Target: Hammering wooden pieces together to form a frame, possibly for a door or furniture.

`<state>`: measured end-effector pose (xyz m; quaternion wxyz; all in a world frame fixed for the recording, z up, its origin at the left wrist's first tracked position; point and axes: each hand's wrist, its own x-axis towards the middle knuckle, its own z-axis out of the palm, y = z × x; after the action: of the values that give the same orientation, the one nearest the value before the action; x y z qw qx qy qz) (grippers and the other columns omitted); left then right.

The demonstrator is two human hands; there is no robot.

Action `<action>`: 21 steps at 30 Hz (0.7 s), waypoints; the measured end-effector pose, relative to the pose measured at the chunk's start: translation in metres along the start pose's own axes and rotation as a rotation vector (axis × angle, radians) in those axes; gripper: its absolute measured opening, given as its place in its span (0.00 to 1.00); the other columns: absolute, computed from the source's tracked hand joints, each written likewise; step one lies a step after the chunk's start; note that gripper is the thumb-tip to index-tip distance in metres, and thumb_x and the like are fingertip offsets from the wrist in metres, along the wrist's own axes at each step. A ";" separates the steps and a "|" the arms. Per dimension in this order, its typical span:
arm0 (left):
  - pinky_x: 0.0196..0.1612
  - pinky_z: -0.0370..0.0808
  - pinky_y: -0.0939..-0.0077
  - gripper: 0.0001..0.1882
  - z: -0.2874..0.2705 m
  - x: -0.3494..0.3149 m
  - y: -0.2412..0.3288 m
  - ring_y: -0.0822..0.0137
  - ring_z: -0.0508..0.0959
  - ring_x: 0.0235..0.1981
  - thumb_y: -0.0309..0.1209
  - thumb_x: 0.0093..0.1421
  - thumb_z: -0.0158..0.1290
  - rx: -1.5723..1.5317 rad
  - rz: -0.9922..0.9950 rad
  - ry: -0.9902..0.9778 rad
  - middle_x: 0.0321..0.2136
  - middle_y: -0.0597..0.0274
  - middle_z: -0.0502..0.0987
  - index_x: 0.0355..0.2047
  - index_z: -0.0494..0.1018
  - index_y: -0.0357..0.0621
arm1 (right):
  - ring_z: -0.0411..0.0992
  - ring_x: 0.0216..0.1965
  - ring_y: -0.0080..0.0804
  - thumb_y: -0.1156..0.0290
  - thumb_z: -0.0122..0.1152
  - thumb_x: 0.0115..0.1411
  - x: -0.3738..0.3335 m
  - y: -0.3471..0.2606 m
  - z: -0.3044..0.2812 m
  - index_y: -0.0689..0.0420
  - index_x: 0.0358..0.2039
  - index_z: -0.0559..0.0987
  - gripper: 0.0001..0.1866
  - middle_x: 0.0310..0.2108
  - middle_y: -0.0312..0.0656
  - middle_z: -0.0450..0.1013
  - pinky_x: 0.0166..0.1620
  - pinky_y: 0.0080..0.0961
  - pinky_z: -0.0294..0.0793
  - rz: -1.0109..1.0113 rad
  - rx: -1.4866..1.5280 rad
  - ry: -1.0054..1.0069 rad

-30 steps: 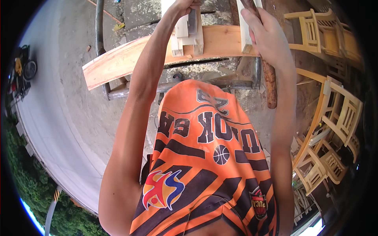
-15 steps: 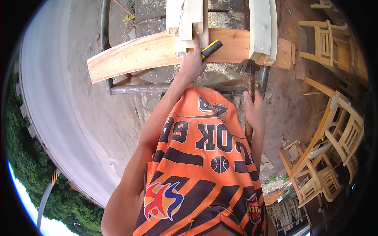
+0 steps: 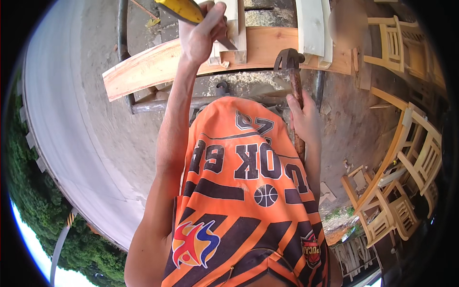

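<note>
My left hand (image 3: 197, 44) is closed around the yellow-and-black handle of a chisel (image 3: 180, 9). The chisel's metal blade slants down past my fingers, its tip by the notched end of a pale wooden beam (image 3: 241, 40). Under that beam runs a reddish, slightly curved board (image 3: 143, 65). In my right hand (image 3: 306, 117), a claw hammer (image 3: 289, 60) is gripped by its wooden handle, head up. Its head is close to the near end of a second pale beam (image 3: 311, 31), which also lies across the board. My body hides the lower end of the hammer handle.
A metal pipe frame (image 3: 158, 104) stands below the board. Wood shavings (image 3: 234, 81) litter the ground. Several wooden chairs (image 3: 393, 43) and a stacked group of chair frames (image 3: 420, 158) are at the right. A pale road (image 3: 71, 119) curves along the left.
My left hand has lifted and moved to the left, turning the chisel so its blade shows. The hammer has risen a little and shifted left in my right hand. The view has shifted slightly.
</note>
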<state>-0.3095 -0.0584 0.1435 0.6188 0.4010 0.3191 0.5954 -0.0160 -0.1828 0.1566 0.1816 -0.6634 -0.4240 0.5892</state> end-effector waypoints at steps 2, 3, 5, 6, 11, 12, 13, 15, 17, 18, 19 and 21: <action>0.28 0.68 0.77 0.12 -0.016 0.023 -0.015 0.74 0.69 0.23 0.34 0.65 0.57 0.053 -0.022 0.088 0.21 0.71 0.69 0.25 0.70 0.47 | 0.64 0.15 0.20 0.59 0.58 0.69 -0.003 -0.001 0.002 0.61 0.36 0.72 0.16 0.16 0.34 0.66 0.20 0.26 0.62 -0.045 -0.045 0.009; 0.22 0.61 0.80 0.17 0.001 0.033 -0.018 0.79 0.65 0.19 0.31 0.64 0.58 0.286 0.008 0.189 0.17 0.75 0.65 0.20 0.65 0.49 | 0.66 0.16 0.24 0.59 0.58 0.69 -0.003 -0.003 0.003 0.61 0.36 0.72 0.16 0.17 0.38 0.67 0.22 0.28 0.64 -0.038 -0.071 0.017; 0.22 0.61 0.78 0.17 -0.002 0.037 -0.026 0.78 0.64 0.19 0.31 0.64 0.58 0.395 -0.029 0.136 0.17 0.74 0.65 0.20 0.66 0.49 | 0.68 0.18 0.28 0.58 0.58 0.68 -0.003 0.000 0.005 0.62 0.37 0.72 0.17 0.18 0.41 0.68 0.24 0.31 0.66 -0.029 -0.092 0.029; 0.22 0.61 0.78 0.16 -0.007 0.040 -0.030 0.78 0.64 0.19 0.32 0.64 0.58 0.432 -0.043 0.105 0.17 0.74 0.65 0.20 0.66 0.49 | 0.70 0.20 0.34 0.58 0.58 0.68 -0.003 0.007 0.005 0.63 0.37 0.72 0.18 0.20 0.45 0.69 0.27 0.34 0.68 -0.099 -0.125 0.052; 0.23 0.63 0.76 0.14 -0.012 0.047 -0.043 0.77 0.66 0.19 0.34 0.64 0.59 0.584 -0.032 0.119 0.18 0.74 0.66 0.23 0.69 0.47 | 0.72 0.27 0.48 0.57 0.57 0.68 -0.006 0.009 0.007 0.64 0.38 0.73 0.19 0.24 0.53 0.71 0.34 0.40 0.70 -0.136 -0.154 0.073; 0.23 0.64 0.75 0.14 -0.011 0.047 -0.043 0.76 0.66 0.19 0.35 0.63 0.59 0.616 -0.067 0.134 0.18 0.74 0.66 0.24 0.69 0.47 | 0.72 0.26 0.47 0.57 0.57 0.68 -0.005 0.009 0.006 0.64 0.38 0.73 0.19 0.24 0.53 0.71 0.34 0.39 0.70 -0.155 -0.162 0.076; 0.23 0.64 0.75 0.14 -0.009 0.047 -0.044 0.76 0.66 0.19 0.35 0.63 0.59 0.614 -0.068 0.137 0.18 0.74 0.66 0.24 0.69 0.47 | 0.72 0.26 0.47 0.57 0.57 0.68 -0.004 0.008 0.006 0.64 0.38 0.73 0.19 0.23 0.52 0.71 0.33 0.39 0.70 -0.174 -0.172 0.077; 0.24 0.66 0.74 0.13 -0.002 0.047 -0.044 0.76 0.68 0.20 0.37 0.63 0.60 0.625 -0.102 0.225 0.20 0.73 0.68 0.26 0.71 0.46 | 0.72 0.26 0.46 0.58 0.57 0.68 -0.006 -0.004 0.006 0.64 0.39 0.73 0.18 0.23 0.52 0.71 0.33 0.39 0.70 -0.166 -0.178 0.071; 0.24 0.67 0.74 0.13 0.007 0.044 -0.036 0.76 0.68 0.21 0.37 0.63 0.60 0.698 -0.151 0.245 0.20 0.73 0.68 0.27 0.71 0.45 | 0.72 0.26 0.45 0.58 0.57 0.68 -0.006 -0.018 0.004 0.64 0.39 0.73 0.18 0.23 0.51 0.71 0.33 0.39 0.70 -0.158 -0.187 0.062; 0.25 0.68 0.73 0.13 0.010 0.042 -0.033 0.76 0.69 0.22 0.38 0.63 0.60 0.774 -0.201 0.265 0.21 0.73 0.68 0.27 0.71 0.44 | 0.72 0.25 0.42 0.58 0.57 0.68 -0.004 -0.023 0.003 0.64 0.39 0.73 0.18 0.23 0.50 0.71 0.33 0.38 0.70 -0.167 -0.201 0.062; 0.25 0.68 0.73 0.13 0.007 0.042 -0.036 0.76 0.69 0.22 0.38 0.63 0.60 0.771 -0.201 0.267 0.21 0.73 0.68 0.27 0.71 0.44 | 0.71 0.25 0.40 0.58 0.57 0.68 -0.003 -0.028 0.002 0.64 0.39 0.73 0.18 0.23 0.50 0.71 0.32 0.37 0.70 -0.176 -0.215 0.062; 0.26 0.68 0.73 0.13 0.000 0.044 -0.043 0.76 0.69 0.22 0.37 0.62 0.60 0.641 -0.139 0.229 0.21 0.73 0.69 0.29 0.72 0.44 | 0.70 0.24 0.39 0.58 0.57 0.68 0.000 -0.037 0.001 0.64 0.39 0.73 0.18 0.22 0.49 0.71 0.31 0.36 0.69 -0.252 -0.214 0.076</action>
<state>-0.2846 -0.0131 0.1098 0.4606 0.4830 0.5837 0.4624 -0.0301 -0.1617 0.1837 0.1984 -0.6423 -0.5570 0.4877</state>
